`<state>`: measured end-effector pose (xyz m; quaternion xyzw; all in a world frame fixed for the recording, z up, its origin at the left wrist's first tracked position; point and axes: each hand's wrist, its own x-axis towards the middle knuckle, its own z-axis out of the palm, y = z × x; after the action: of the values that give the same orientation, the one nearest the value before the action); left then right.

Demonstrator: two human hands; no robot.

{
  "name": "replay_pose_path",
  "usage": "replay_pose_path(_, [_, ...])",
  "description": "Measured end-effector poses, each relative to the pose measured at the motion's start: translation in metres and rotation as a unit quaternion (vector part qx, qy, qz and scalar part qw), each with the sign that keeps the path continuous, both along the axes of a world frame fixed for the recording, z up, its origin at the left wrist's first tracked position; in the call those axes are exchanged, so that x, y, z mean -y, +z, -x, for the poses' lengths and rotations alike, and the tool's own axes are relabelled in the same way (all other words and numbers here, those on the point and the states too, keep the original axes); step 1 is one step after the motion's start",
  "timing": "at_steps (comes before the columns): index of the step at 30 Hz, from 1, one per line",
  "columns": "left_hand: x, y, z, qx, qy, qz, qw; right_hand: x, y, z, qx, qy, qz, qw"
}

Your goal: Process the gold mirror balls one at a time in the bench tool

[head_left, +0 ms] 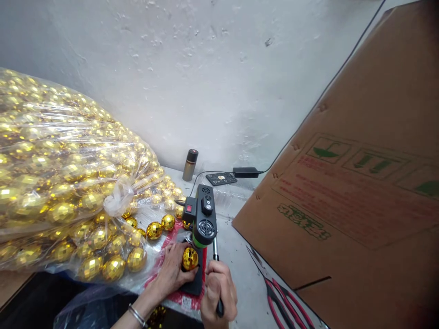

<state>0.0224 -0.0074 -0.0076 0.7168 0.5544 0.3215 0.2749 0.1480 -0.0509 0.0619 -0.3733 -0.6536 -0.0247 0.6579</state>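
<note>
My left hand (174, 264) is closed around a gold faceted ball (190, 259), with thumb and fingers at its sides. The ball is at the front of a small black bench machine (206, 214) with round vents, a green band and a red switch. Wrapped round the black grip of a metal lever (215, 249) on the machine's right side is my right hand (219, 292). Under the machine lies a black base plate (194, 285) on a red mat (185, 301). Loose gold balls (154, 230) lie behind my left hand.
A large clear bag (68, 173) full of gold balls fills the left. On the right leans a cardboard box (343, 160), with red-handled scissors (284, 301) beside it. By the wall are a dark-capped bottle (190, 165), a phone (221, 178) and a power adapter (245, 172) with its cable.
</note>
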Motion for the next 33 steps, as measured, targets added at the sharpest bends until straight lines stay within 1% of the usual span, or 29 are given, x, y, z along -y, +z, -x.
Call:
replay_pose_path(3, [0.000, -0.004, -0.001, 0.001, 0.001, -0.005, 1.000, 0.000, -0.012, 0.003, -0.035, -0.008, 0.008, 0.999])
replay_pose_path(5, [-0.001, -0.007, -0.001, 0.003, 0.000, -0.007, 1.000, -0.001, -0.016, 0.006, -0.049, -0.013, 0.002, 0.999])
replay_pose_path(10, [-0.002, -0.009, 0.000, 0.004, -0.010, -0.001, 1.000, -0.003, -0.014, 0.011, -0.066, -0.029, -0.027, 0.997])
replay_pose_path(16, [-0.001, -0.007, -0.001, 0.008, -0.006, -0.001, 1.000, -0.004, -0.013, 0.018, -0.100, -0.056, -0.021, 0.993])
replay_pose_path(20, [0.000, -0.012, -0.003, 0.009, 0.003, -0.018, 1.000, -0.006, -0.012, 0.020, -0.104, -0.060, -0.033, 0.992])
replay_pose_path(25, [-0.002, -0.017, -0.004, 0.004, 0.008, -0.033, 0.999, -0.012, -0.011, 0.023, -0.118, -0.064, -0.074, 0.988])
replay_pose_path(27, [-0.002, -0.018, -0.005, 0.008, 0.008, -0.032, 0.999, -0.012, -0.017, 0.025, -0.132, -0.060, -0.077, 0.986])
replay_pose_path(29, [-0.002, -0.019, -0.005, 0.015, 0.008, -0.029, 0.999, -0.011, -0.027, 0.026, -0.133, -0.061, -0.057, 0.988])
replay_pose_path(31, [-0.002, -0.020, -0.005, 0.020, 0.008, -0.025, 0.999, -0.010, -0.039, 0.025, -0.121, -0.063, -0.047, 0.990])
replay_pose_path(33, [-0.002, -0.021, -0.006, 0.025, 0.007, -0.022, 0.999, -0.010, -0.049, 0.021, -0.096, -0.052, -0.053, 0.993])
